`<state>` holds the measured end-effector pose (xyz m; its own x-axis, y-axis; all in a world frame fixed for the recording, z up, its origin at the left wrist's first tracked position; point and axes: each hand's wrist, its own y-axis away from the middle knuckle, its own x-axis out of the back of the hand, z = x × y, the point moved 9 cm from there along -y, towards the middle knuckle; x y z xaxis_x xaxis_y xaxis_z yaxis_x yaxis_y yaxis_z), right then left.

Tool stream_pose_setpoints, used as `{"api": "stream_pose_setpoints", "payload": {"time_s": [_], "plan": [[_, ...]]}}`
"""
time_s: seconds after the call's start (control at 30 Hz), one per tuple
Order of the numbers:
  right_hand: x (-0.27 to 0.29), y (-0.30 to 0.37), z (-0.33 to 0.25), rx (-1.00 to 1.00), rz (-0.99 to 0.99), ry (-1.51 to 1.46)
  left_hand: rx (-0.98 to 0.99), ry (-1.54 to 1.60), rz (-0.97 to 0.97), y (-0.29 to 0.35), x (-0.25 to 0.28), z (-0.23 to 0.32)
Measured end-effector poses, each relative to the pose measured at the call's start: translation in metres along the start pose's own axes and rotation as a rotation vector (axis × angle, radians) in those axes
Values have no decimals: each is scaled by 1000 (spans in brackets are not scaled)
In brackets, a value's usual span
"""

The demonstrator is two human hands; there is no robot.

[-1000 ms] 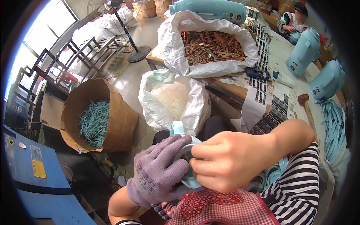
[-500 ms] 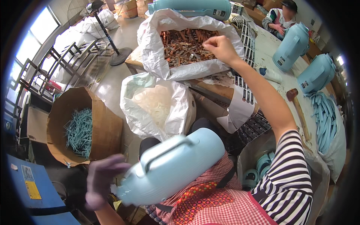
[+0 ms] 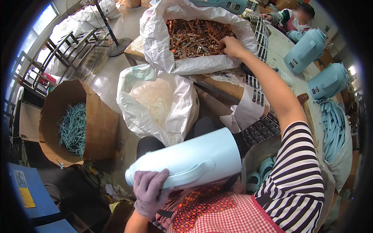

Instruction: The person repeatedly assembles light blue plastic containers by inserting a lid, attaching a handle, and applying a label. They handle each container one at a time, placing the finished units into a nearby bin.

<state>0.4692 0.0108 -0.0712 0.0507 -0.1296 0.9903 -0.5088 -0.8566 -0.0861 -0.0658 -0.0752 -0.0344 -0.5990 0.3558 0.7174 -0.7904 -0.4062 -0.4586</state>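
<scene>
Gloved L hand [image 3: 150, 192] is clasping lt-blue flask [image 3: 194, 149] nr neck, near side of the white sack [image 3: 204, 66] of brown strips [image 3: 190, 39]; R hand [image 3: 234, 48] is reaching into sack, fingers bent, can't tell if pinching.

One upright fisheye view looks forward and steeply down from the person's head, bending straight edges toward its dark round rim. It sits close above the checked apron [image 3: 229, 219], takes in both hands, the left hand [image 3: 149, 192] nearer than the right hand [image 3: 234, 47], and reaches past the tabletop [image 3: 276, 52].
</scene>
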Motion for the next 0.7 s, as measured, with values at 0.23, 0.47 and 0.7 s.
{"api": "stream_pose_setpoints", "payload": {"time_s": [0.23,0.47,0.7], "plan": [[28,16,-10,132,433,-137,11,-6,82,18,-20,-16],[23,52,-64,257,627,-64,85,152,201,36,-15,-29],[31,171,-222,599,113,-759,104,167,231,57,-13,-29]]}}
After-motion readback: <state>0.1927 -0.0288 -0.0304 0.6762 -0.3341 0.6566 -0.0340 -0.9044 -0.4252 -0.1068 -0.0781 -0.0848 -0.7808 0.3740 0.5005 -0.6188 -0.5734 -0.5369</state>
